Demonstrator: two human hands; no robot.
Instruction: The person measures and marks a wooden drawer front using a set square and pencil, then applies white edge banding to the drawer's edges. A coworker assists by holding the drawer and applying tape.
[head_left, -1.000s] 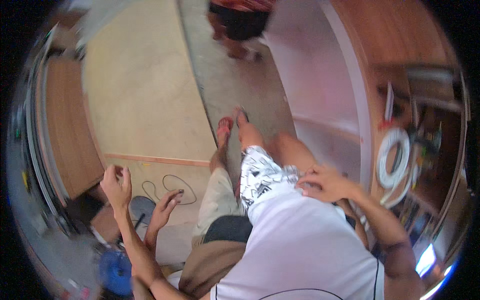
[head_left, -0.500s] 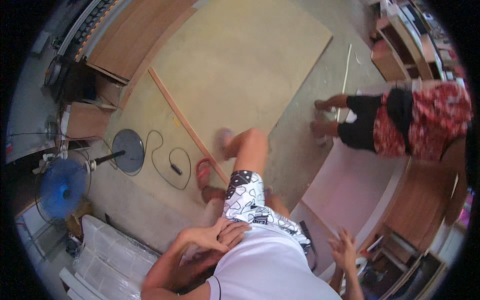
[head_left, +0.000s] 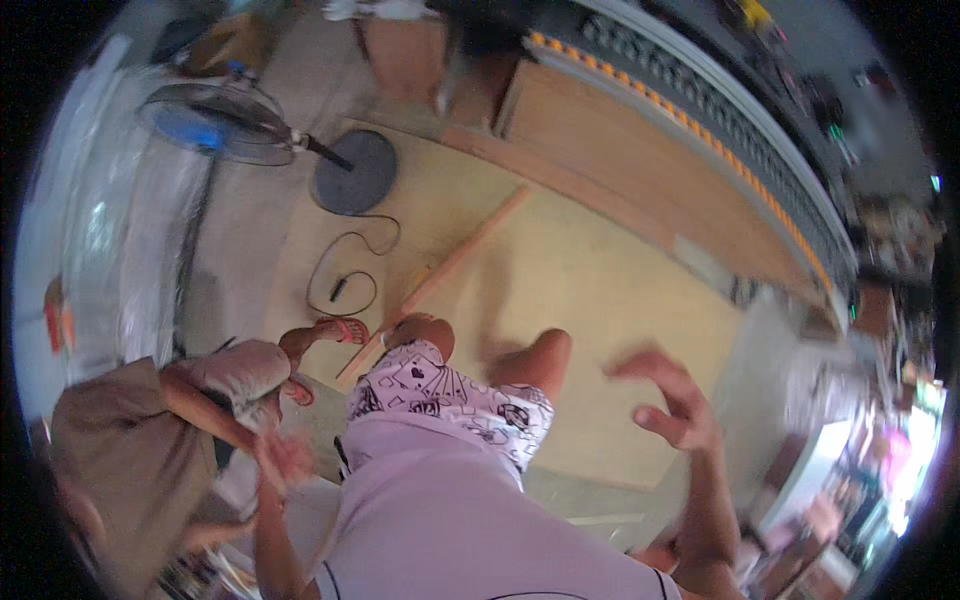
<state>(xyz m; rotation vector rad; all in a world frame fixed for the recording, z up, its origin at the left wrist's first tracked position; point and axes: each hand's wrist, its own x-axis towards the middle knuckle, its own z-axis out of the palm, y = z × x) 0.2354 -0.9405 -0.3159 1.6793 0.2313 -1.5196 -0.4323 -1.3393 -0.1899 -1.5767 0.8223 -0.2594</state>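
My left hand (head_left: 285, 458) is at the lower left, blurred by motion. Its fingers look stretched out, and nothing shows in them. It overlaps the view of a person in a brown shirt (head_left: 130, 460), close on my left. Out to the right, my right hand (head_left: 680, 405) is raised with thumb and fingers apart, holding nothing. Below it on the floor lies a large yellowish board (head_left: 620, 290). My leg in patterned white shorts (head_left: 450, 395) reaches over that board. A narrow wooden strip (head_left: 465, 250) lies across the board, apart from both hands.
A standing fan (head_left: 215, 125) with a round dark base (head_left: 355, 172) stands at the upper left. Its black cable (head_left: 340, 245) loops over the board. Beyond are a long brown wooden panel (head_left: 620, 150) and an orange-dotted rail (head_left: 690, 125). Plastic-wrapped material (head_left: 110, 220) lines the left.
My view has swung round, bringing the fan to the upper left and the brown-shirted person into sight. My left hand has come away from my waist. My right hand has risen over the board.
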